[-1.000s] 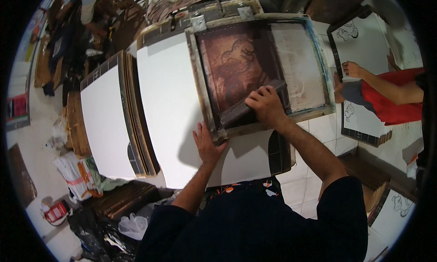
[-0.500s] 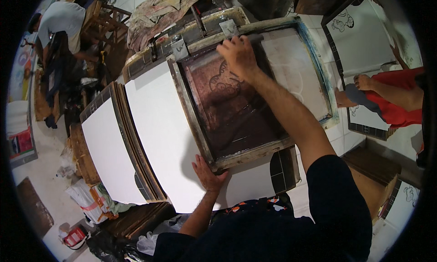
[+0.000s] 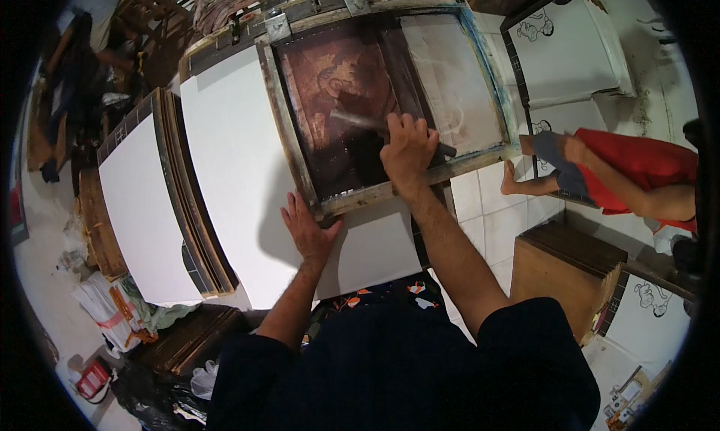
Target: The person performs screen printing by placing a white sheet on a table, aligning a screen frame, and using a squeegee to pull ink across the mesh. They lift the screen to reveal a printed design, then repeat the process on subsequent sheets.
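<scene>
A framed screen (image 3: pixel 395 94), stacked boards (image 3: pixel 185 199) and printed sheets (image 3: pixel 574 56) show a screen-printing workshop.

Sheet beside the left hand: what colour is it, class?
The sheet is plain white where it shows, best seen in the head view.

White floor tiles (image 3: pixel 466 199) lie right of the right grip (image 3: pixel 409 150); a stained pale wall (image 3: pixel 649 124) rises farther right; slatted wooden furniture (image 3: pixel 169 19), ahead and left.

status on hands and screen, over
Right hand gripping squeegee over framed screen. Left hand open, beside screen's near left corner. Co-worker in red off right, apart from screen.
</scene>
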The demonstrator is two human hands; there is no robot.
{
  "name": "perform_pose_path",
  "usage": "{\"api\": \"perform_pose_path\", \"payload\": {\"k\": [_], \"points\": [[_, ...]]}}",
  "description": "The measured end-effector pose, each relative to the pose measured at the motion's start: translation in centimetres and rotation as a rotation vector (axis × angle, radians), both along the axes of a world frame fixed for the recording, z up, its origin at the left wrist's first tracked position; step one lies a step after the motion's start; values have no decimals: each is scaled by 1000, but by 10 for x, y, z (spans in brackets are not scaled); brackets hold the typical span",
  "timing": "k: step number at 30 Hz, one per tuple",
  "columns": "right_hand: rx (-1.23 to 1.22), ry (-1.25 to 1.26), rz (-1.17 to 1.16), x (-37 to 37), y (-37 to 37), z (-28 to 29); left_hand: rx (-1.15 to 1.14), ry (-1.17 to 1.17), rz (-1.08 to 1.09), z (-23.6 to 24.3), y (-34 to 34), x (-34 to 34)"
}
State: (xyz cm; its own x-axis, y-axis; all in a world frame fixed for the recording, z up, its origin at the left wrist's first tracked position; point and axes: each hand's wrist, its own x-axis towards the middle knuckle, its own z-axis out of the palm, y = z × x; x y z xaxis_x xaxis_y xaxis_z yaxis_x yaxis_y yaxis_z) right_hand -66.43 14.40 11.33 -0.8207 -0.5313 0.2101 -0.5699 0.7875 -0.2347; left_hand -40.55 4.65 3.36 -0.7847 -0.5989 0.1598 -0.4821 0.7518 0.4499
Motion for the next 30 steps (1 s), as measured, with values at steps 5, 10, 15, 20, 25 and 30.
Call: {"api": "perform_pose_path", "payload": {"k": [5,10,15,20,25,30], "points": [[-81,29,186,22,4,5,-9,-11,13,2,-1,-2],[117,29,303,-9,-9,11,6,61,34,4,-1,-4],[123,-107,504,5,11,25,33,32,47,8,1,-3],[82,-44,544,-15,-6,14,64,-4,34,9,1,-3],[-13,148,557,-133,-118,-5,55,-44,34,8,2,-2],[-138,242,519,-195,-188,-12,23,-68,29,6,2,-1]]}}
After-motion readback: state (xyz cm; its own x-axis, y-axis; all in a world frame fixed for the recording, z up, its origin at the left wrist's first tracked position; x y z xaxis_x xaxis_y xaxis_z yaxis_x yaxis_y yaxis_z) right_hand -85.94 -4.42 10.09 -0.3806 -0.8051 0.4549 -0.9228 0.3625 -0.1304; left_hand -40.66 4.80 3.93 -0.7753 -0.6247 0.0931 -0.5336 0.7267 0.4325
